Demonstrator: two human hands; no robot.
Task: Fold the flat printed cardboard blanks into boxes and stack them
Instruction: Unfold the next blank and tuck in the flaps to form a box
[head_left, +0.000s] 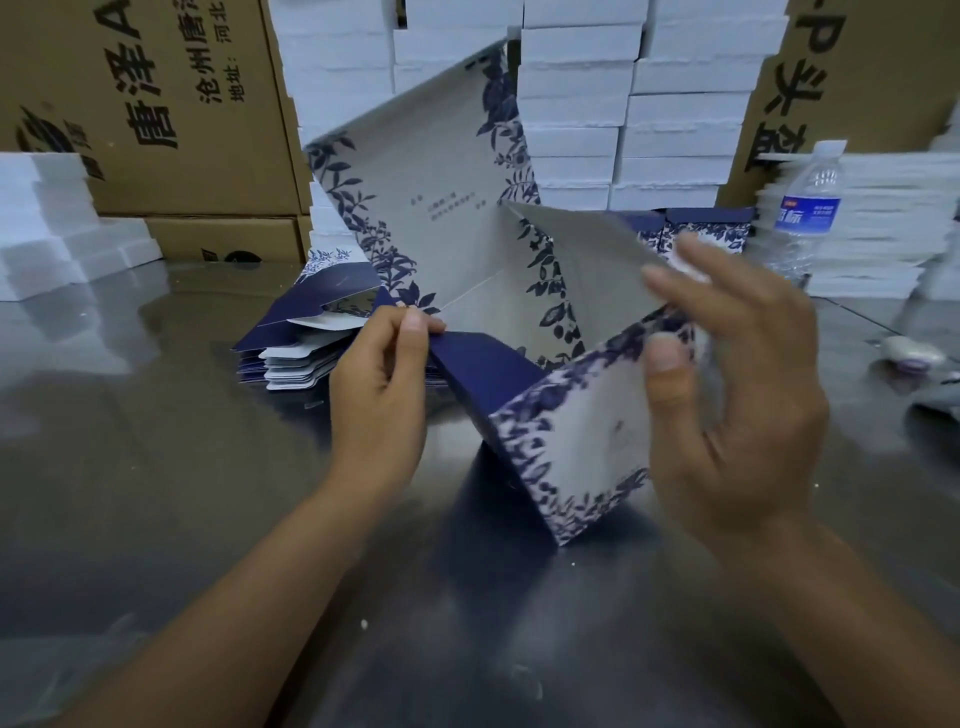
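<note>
A person's view looked down on a shiny steel table (156, 467). Just beyond the hands, a half-folded cardboard blank (457, 218) stood on the table at its middle, printed with dark blue leaves on pale grey. Its tall back panel leaned up and away, its plain grey inner face showed, and a navy side panel sloped down to the table.

The left hand (379, 374) pinched the navy panel's upper edge between thumb and forefinger. The right hand (737, 395) gripped the leaf-printed panel on the right, thumb pressed on its front, the blurred fingers curled over the grey flap above.

Behind the left hand lay a pile of flat blanks (301, 343), navy and white. A row of folded printed boxes (701, 228) sat farther back, under tall stacks of white boxes (576, 104). What the boxes held could not be seen.

A brown carton (182, 104) at the back left bore large black characters, including 唐泽, 河北 and 地址. Another brown carton (857, 78) at the right read 头盔. A clear water bottle (808, 208) with a blue label stood at the right; its writing was too blurred to read. Small print on the blank's back panel was also unreadable.
</note>
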